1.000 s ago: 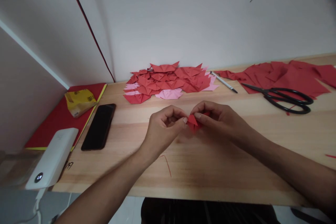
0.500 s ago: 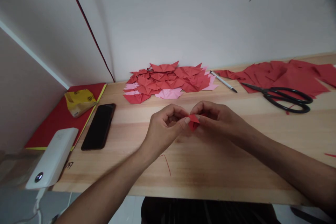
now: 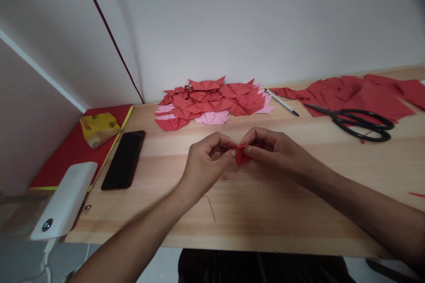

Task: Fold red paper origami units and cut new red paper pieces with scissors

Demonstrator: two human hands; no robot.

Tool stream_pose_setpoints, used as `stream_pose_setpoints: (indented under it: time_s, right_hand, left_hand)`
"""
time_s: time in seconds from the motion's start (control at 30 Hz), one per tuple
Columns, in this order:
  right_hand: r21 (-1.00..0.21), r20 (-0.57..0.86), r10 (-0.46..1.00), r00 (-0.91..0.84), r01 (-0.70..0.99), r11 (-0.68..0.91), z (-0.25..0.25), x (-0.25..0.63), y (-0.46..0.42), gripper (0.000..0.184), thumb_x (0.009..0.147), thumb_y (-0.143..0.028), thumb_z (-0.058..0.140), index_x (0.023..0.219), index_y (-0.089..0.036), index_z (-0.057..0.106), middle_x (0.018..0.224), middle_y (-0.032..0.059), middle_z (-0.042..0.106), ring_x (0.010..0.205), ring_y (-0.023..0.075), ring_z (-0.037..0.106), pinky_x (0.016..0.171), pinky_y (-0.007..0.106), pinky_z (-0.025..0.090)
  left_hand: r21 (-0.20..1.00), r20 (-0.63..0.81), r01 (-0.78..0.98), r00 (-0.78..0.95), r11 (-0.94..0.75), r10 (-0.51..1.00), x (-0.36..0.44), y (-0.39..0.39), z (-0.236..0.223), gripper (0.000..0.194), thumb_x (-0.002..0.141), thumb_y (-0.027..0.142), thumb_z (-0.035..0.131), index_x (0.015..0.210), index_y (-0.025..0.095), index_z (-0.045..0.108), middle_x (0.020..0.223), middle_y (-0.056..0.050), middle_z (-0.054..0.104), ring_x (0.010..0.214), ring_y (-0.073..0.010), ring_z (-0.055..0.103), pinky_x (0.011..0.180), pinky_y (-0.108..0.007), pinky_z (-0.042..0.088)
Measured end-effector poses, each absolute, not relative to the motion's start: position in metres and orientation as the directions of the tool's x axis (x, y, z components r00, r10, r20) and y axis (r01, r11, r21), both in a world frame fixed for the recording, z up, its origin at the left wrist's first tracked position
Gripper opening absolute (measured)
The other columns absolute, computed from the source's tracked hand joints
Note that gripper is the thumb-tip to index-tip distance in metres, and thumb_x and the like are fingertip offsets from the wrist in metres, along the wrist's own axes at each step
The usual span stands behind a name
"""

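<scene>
A small folded piece of red paper (image 3: pixel 241 157) is pinched between my two hands, just above the middle of the wooden table. My left hand (image 3: pixel 210 155) grips its left edge between thumb and fingertips. On the other side my right hand (image 3: pixel 272 148) presses its thumb against the paper, fingers curled behind. Much of the paper is hidden by the fingers. Behind the hands, against the wall, lies a pile of folded red and pink paper shapes (image 3: pixel 212 105).
Black-handled scissors (image 3: pixel 361 124) rest against loose red paper sheets (image 3: pixel 361 95) at the right. A pen (image 3: pixel 282 102) lies between the piles. At left are a phone (image 3: pixel 123 160), a white power bank (image 3: pixel 66 199) with a cable, and a yellow packet (image 3: pixel 100 129) on a red folder (image 3: pixel 63 159).
The upper flap of the red paper has turned between my fingertips, so its front looks different now. My hands stay in nearly the same place.
</scene>
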State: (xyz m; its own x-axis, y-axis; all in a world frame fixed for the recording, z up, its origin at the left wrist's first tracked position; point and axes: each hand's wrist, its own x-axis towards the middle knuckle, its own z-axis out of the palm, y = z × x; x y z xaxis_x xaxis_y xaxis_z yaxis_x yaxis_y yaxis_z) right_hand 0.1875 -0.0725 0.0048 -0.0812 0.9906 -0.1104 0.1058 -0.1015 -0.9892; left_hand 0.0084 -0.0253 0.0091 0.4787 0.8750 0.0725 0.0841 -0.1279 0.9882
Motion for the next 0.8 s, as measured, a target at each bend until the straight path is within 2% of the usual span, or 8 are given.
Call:
stream_pose_setpoints:
  time_s: [0.23, 0.43, 0.63, 0.8]
  right_hand:
    - [-0.992, -0.093, 0.991, -0.094, 0.097, -0.084, 0.004, 0.186, -0.073, 0.015, 0.08, -0.034, 0.066, 0.082, -0.021, 0.06, 0.079, 0.0007, 0.065, 0.071, 0.0149, 0.059, 0.061, 0.027, 0.043]
    - [-0.991, -0.12, 0.991, -0.053, 0.061, -0.117, 0.005, 0.184, -0.075, 0.01, 0.079, -0.031, 0.066, 0.077, -0.021, 0.062, 0.073, -0.0006, 0.062, 0.066, 0.0141, 0.056, 0.061, 0.027, 0.042]
    - [-0.95, -0.249, 0.968, -0.038, -0.183, -0.252, 0.002, 0.18, -0.078, 0.008, 0.075, -0.026, 0.069, 0.077, -0.02, 0.063, 0.066, -0.0029, 0.06, 0.058, 0.0099, 0.05, 0.054, 0.023, 0.036]
    - [-0.906, -0.285, 0.957, -0.051, -0.313, -0.286, 0.003, 0.177, -0.079, 0.008, 0.072, -0.023, 0.071, 0.072, -0.02, 0.064, 0.063, -0.0027, 0.062, 0.057, 0.0101, 0.053, 0.054, 0.023, 0.038]
  left_hand:
    - [0.995, 0.023, 0.07, 0.479, -0.065, 0.878, 0.01, -0.025, 0.011, 0.004, 0.068, 0.012, 0.067, 0.071, 0.015, 0.067, 0.067, 0.001, 0.065, 0.061, -0.0096, 0.058, 0.059, -0.02, 0.045]
    - [1.0, -0.006, 0.012, 0.482, 0.0, 0.876, 0.01, -0.026, 0.01, 0.006, 0.068, 0.012, 0.068, 0.073, 0.016, 0.067, 0.067, 0.001, 0.065, 0.061, -0.0089, 0.058, 0.057, -0.019, 0.044]
    - [0.999, -0.034, 0.012, 0.496, 0.033, 0.868, 0.01, -0.028, 0.01, 0.01, 0.067, 0.011, 0.07, 0.076, 0.015, 0.066, 0.065, 0.002, 0.064, 0.06, -0.008, 0.057, 0.054, -0.017, 0.042]
    - [0.999, -0.048, 0.015, 0.494, 0.047, 0.868, 0.009, -0.029, 0.01, 0.007, 0.068, 0.012, 0.072, 0.074, 0.015, 0.068, 0.066, 0.001, 0.066, 0.059, -0.0085, 0.058, 0.055, -0.019, 0.044]
